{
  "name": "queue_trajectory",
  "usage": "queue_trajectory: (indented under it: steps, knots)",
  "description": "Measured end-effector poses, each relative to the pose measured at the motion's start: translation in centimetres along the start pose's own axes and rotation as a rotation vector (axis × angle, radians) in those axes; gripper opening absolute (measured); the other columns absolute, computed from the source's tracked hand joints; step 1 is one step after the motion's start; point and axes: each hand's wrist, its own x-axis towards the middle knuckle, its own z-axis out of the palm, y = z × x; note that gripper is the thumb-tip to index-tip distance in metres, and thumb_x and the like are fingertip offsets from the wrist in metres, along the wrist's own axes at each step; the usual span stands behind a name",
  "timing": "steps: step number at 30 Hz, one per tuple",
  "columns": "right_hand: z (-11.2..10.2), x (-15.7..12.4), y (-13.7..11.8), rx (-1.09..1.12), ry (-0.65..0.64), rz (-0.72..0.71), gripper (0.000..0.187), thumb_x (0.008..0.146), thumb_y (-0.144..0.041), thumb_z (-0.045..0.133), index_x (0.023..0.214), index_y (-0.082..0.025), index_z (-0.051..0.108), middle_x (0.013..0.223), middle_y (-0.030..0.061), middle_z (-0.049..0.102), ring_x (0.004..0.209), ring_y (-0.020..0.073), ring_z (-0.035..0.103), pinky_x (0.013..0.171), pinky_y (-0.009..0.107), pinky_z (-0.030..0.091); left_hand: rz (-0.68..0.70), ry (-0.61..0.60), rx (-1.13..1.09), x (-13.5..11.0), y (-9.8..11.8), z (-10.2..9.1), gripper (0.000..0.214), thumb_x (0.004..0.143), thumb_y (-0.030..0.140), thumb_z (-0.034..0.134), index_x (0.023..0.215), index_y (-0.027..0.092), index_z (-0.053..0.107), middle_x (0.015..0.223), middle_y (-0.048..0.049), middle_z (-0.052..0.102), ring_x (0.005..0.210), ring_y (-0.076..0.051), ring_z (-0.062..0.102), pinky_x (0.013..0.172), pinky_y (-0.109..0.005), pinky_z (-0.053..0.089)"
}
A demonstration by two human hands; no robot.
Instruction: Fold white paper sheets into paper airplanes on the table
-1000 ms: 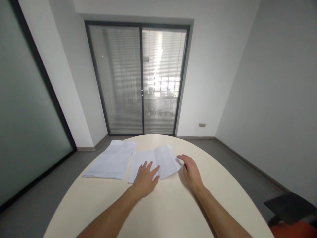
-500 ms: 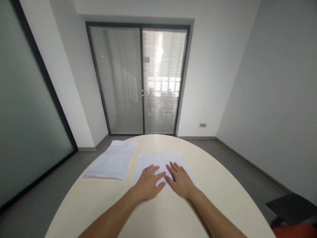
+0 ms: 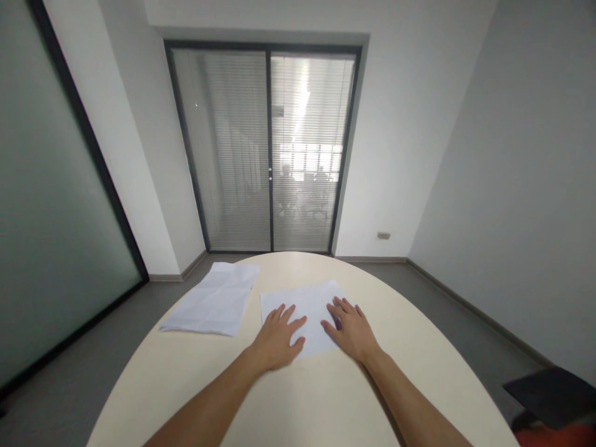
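A white sheet of paper [image 3: 307,304] lies flat on the round cream table [image 3: 298,397] in front of me. My left hand [image 3: 278,338] rests open on its near left part, fingers spread. My right hand [image 3: 352,329] lies open and flat on the sheet's right edge, fingers stretched forward. Neither hand holds anything.
A second, creased white sheet [image 3: 214,301] lies on the table to the left, near the rim. Sliding glass doors with blinds [image 3: 267,149] stand beyond the table. A dark chair with an orange part [image 3: 554,397] sits at the lower right.
The sheet was folded over at its right side; my right hand pressed it flat, then both hands moved slightly apart on the paper.
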Motion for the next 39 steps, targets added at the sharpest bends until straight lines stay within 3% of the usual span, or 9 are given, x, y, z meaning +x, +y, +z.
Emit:
queue_trajectory:
  steps: [3,5,9,13,19,25,30,33,39]
  knots:
    - [-0.1,0.1,-0.6,0.071,0.08,-0.06,0.046,0.094,-0.041,0.051,0.132,-0.018,0.062,0.147,0.0119,0.051,0.134,0.0265,0.048,0.115,0.044,0.034,-0.018,0.047,0.031,0.2,0.0,-0.2,0.047,0.097,0.039,0.043,0.143,0.032,0.051,0.155,-0.0057,0.042,0.143,-0.033,0.034,0.116,-0.053,0.027]
    - [0.2,0.0,-1.0,0.127,0.046,-0.079,0.047,0.095,-0.043,0.048,0.132,-0.019,0.062,0.144,0.0113,0.054,0.132,0.0247,0.051,0.113,0.041,0.037,-0.011,0.075,0.05,0.3,0.1,-0.6,0.045,0.097,0.036,0.042,0.14,0.029,0.055,0.151,-0.0063,0.047,0.137,-0.031,0.041,0.113,-0.05,0.032]
    - [0.9,-0.3,-1.3,0.065,-0.048,-0.034,0.052,0.092,-0.048,0.053,0.137,-0.023,0.059,0.149,0.0121,0.049,0.14,0.0327,0.04,0.115,0.054,0.029,0.034,0.135,0.057,0.3,0.3,-1.6,0.04,0.098,0.039,0.042,0.13,0.027,0.062,0.135,-0.0069,0.06,0.12,-0.028,0.052,0.103,-0.046,0.042]
    - [1.0,0.0,-0.9,-0.012,0.019,0.091,0.044,0.092,-0.047,0.054,0.13,-0.027,0.065,0.146,0.0117,0.052,0.138,0.0338,0.043,0.113,0.058,0.029,0.079,0.167,0.011,0.2,0.0,-1.9,0.031,0.091,0.036,0.054,0.116,0.025,0.068,0.113,-0.0078,0.064,0.109,-0.025,0.056,0.102,-0.042,0.042]
    - [1.2,0.5,0.2,-0.002,0.078,0.041,0.039,0.093,-0.044,0.053,0.12,-0.023,0.071,0.132,0.012,0.064,0.127,0.0275,0.054,0.11,0.046,0.039,0.095,0.113,-0.035,-0.1,-1.1,-0.6,0.045,0.089,0.036,0.056,0.134,0.026,0.057,0.144,-0.0094,0.05,0.137,-0.029,0.041,0.118,-0.051,0.025]
    - [1.5,0.3,0.2,0.021,0.062,0.053,0.041,0.094,-0.045,0.05,0.125,-0.024,0.067,0.138,0.0121,0.058,0.132,0.0295,0.049,0.112,0.054,0.033,0.073,0.089,-0.009,0.2,-1.3,-0.2,0.047,0.092,0.039,0.053,0.138,0.027,0.055,0.151,-0.0075,0.046,0.141,-0.029,0.037,0.119,-0.05,0.025]
    - [1.3,0.1,-0.2,0.032,-0.007,0.077,0.053,0.091,-0.056,0.053,0.136,-0.027,0.059,0.149,0.0113,0.048,0.142,0.0364,0.035,0.113,0.066,0.02,0.04,0.086,0.02,0.6,-1.1,-0.1,0.048,0.095,0.04,0.048,0.141,0.028,0.053,0.153,-0.0074,0.044,0.143,-0.03,0.035,0.118,-0.051,0.026]
    - [1.4,0.2,0.1,0.032,0.021,0.099,0.05,0.09,-0.054,0.056,0.133,-0.03,0.061,0.153,0.01,0.043,0.144,0.0378,0.03,0.113,0.066,0.022,0.025,0.075,0.034,0.8,-1.0,0.0,0.05,0.095,0.04,0.046,0.144,0.03,0.049,0.156,-0.0062,0.04,0.145,-0.031,0.031,0.118,-0.051,0.025]
    - [0.8,0.8,0.3,0.1,0.111,-0.068,0.03,0.093,-0.036,0.054,0.112,-0.026,0.074,0.136,0.0108,0.06,0.129,0.0295,0.051,0.112,0.053,0.035,-0.001,0.024,0.036,1.0,-0.9,0.1,0.058,0.095,0.047,0.045,0.15,0.032,0.038,0.161,-0.0051,0.028,0.149,-0.033,0.021,0.12,-0.054,0.021]
